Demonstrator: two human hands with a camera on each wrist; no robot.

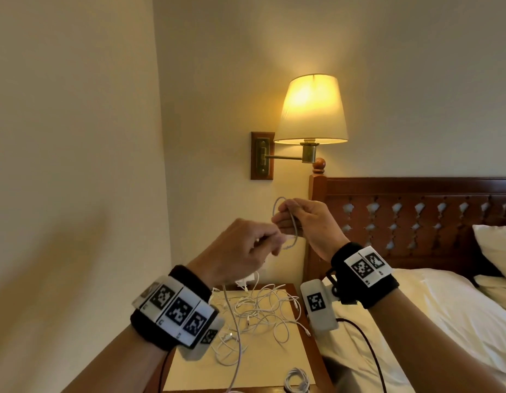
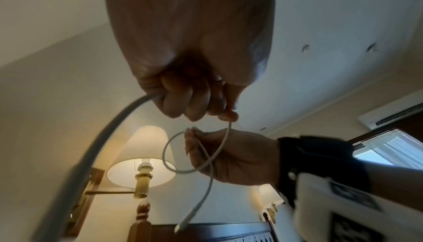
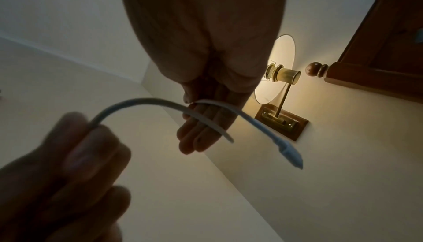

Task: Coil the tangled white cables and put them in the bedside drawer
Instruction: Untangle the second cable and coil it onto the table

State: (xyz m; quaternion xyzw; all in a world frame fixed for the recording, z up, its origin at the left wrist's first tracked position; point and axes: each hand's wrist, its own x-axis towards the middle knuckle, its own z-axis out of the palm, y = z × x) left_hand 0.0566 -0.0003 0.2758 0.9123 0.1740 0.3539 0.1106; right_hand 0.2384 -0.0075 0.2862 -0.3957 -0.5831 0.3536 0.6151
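Both my hands are raised above the bedside table (image 1: 277, 361) with one white cable (image 1: 380, 222) strung between them. My right hand (image 1: 286, 219) pinches a small loop of it (image 2: 168, 155) between thumb and fingers, and the connector end (image 2: 183, 224) dangles below. My left hand (image 1: 270, 242) grips the same cable just left of the loop. The rest of the cable hangs from it down past the table's front (image 1: 237, 330). A tangle of white cables (image 1: 263, 313) lies on the table top. The drawer is out of view.
One coiled white cable (image 1: 297, 380) lies at the table's front right corner. A lit wall lamp (image 1: 311, 109) hangs above. The wooden headboard (image 1: 416, 208), bed (image 1: 430, 321) and pillows (image 1: 498, 248) are to the right; a bare wall is on the left.
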